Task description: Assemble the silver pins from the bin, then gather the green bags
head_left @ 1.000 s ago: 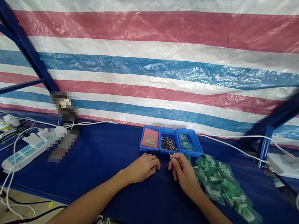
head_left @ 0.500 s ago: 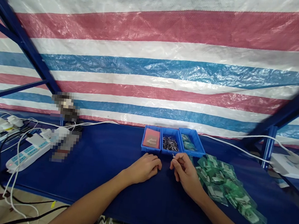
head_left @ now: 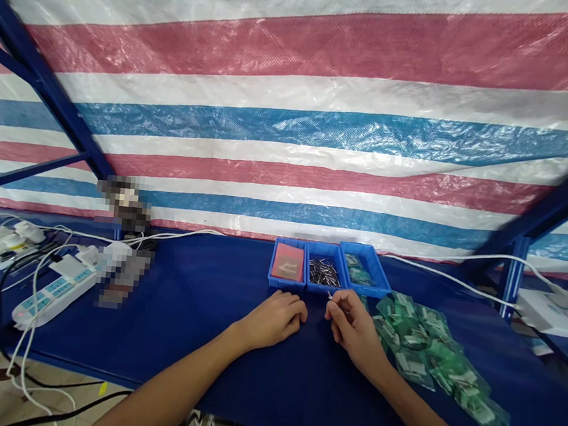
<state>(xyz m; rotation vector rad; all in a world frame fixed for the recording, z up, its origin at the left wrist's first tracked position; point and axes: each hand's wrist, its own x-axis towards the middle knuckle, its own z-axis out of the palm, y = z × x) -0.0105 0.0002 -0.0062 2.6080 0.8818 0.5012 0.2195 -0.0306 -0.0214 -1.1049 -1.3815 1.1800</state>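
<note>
Nearest the wearer, both forearms lie on the blue-covered table [head_left: 194,311]. The left hand [head_left: 274,319] rests knuckles-up on the cloth with its fingers curled under; whether anything sits inside that curl cannot be told. Just beside it at 3 o'clock, the right hand [head_left: 356,330] has thumb and forefinger closed narrowly on a small metal pin [head_left: 330,296], whose tip pokes out at the hand's 11 o'clock, just short of the trays. A piece this thin probably handles best with a light, steady pinch close to its end and the wrist braced on the cloth, since a loose hold could drop it among the green packets [head_left: 426,350] spread at the right hand's 3 o'clock. Beyond the hands, at 12 o'clock, three blue trays stand touching in a row: the red-card tray [head_left: 287,267], the pin tray [head_left: 323,272] and the packet tray [head_left: 361,271]. Far off at 9 o'clock lies a power strip [head_left: 53,288]; behind everything hangs the striped tarp [head_left: 294,107].
</note>
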